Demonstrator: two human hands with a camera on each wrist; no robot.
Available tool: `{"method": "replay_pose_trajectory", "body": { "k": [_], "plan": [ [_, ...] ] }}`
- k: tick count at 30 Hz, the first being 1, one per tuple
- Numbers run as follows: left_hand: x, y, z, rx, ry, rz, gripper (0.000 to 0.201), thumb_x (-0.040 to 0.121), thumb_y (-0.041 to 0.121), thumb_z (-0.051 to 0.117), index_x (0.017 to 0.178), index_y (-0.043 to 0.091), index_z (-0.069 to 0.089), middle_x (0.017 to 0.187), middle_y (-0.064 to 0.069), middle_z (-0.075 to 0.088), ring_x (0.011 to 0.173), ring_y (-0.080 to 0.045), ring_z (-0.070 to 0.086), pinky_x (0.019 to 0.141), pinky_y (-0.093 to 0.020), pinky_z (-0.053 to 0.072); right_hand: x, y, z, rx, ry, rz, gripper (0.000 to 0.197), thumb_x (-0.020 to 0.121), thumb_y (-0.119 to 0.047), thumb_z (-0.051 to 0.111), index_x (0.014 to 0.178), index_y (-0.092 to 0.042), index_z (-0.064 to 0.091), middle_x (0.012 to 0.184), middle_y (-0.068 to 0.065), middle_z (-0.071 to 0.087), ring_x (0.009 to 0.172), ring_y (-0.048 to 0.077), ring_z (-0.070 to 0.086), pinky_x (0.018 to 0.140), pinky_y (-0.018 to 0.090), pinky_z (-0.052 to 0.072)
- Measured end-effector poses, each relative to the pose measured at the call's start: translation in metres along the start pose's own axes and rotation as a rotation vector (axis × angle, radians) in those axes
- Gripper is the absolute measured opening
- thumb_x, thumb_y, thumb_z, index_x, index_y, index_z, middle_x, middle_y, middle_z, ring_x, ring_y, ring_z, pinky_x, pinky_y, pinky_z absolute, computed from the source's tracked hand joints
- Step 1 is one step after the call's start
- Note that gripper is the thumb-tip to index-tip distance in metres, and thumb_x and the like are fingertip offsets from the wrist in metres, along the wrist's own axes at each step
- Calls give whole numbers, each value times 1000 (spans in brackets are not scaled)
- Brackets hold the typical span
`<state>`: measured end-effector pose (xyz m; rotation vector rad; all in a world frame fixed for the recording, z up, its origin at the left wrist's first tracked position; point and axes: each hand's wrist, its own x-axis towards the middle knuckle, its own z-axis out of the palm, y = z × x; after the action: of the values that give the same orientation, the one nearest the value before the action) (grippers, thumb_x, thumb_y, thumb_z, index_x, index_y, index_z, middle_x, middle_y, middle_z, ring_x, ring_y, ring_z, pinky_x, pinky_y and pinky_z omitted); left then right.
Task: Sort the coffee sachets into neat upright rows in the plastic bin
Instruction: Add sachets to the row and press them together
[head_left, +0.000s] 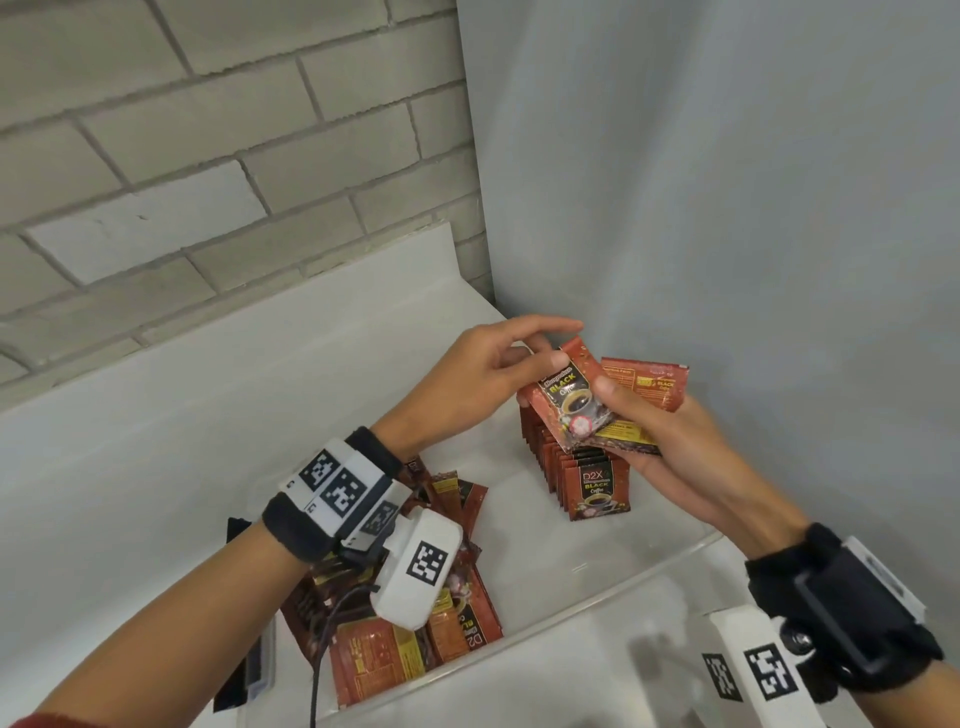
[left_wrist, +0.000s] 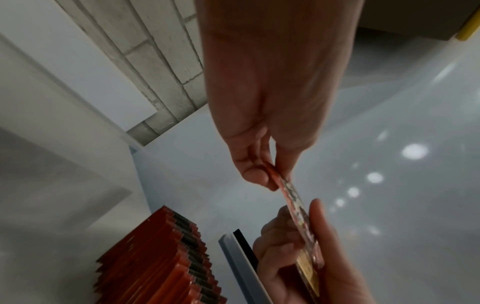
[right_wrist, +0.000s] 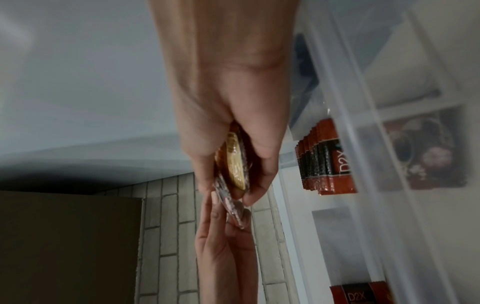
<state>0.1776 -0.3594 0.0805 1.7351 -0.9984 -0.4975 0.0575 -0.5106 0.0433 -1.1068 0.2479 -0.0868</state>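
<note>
Pinching the top sachet (head_left: 563, 400) with my left hand (head_left: 483, 374), I peel it from the stack my right hand (head_left: 670, 447) clasps, to add it to the upright row (head_left: 582, 473).

it is hard to name the place exactly; it looks like a plain storeroom or stock corner. a whitewashed brick wall (head_left: 208, 156) meets a smooth grey wall (head_left: 727, 182), and a clear plastic bin (head_left: 597, 597) holds many identical coffee sachets (head_left: 597, 488), which suggests stock kept for sale or supply.
</note>
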Motion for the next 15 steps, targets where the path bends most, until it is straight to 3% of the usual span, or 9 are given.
{"method": "replay_pose_trajectory", "body": {
  "k": [5, 10, 12, 15],
  "plan": [
    [0, 8, -6, -10, -38, -19, 27, 90, 16, 62, 116, 22, 58, 94, -3, 61, 84, -17, 68, 69, -26, 54, 1, 1, -1, -23, 11, -11, 36, 81, -19, 64, 114, -7, 65, 108, 12, 73, 100, 25, 70, 86, 32, 57],
    [0, 14, -19, 80, -191, -22, 27, 85, 9, 67, 112, 11, 67, 111, -5, 66, 87, -15, 67, 78, -30, 56, 2, 3, -1, -23, -2, 6, 47, 77, -15, 66, 122, -5, 59, 107, 12, 73, 96, 24, 71, 76, 28, 58],
    [0, 16, -23, 96, -217, -21, 27, 84, 8, 68, 110, 12, 69, 111, -8, 65, 88, -17, 65, 78, -29, 56, 1, 3, -1, -19, -10, -11, 39, 77, -14, 65, 116, -7, 62, 103, 9, 74, 94, 21, 71, 75, 26, 57],
    [0, 14, -24, 179, -316, 19, 20, 83, 9, 69, 103, 10, 73, 105, -7, 66, 92, -19, 64, 82, -36, 54, 1, 3, -2, 49, 32, -91, 21, 79, -15, 59, 98, -10, 66, 86, 1, 70, 82, 13, 68, 71, 20, 54]
  ]
}}
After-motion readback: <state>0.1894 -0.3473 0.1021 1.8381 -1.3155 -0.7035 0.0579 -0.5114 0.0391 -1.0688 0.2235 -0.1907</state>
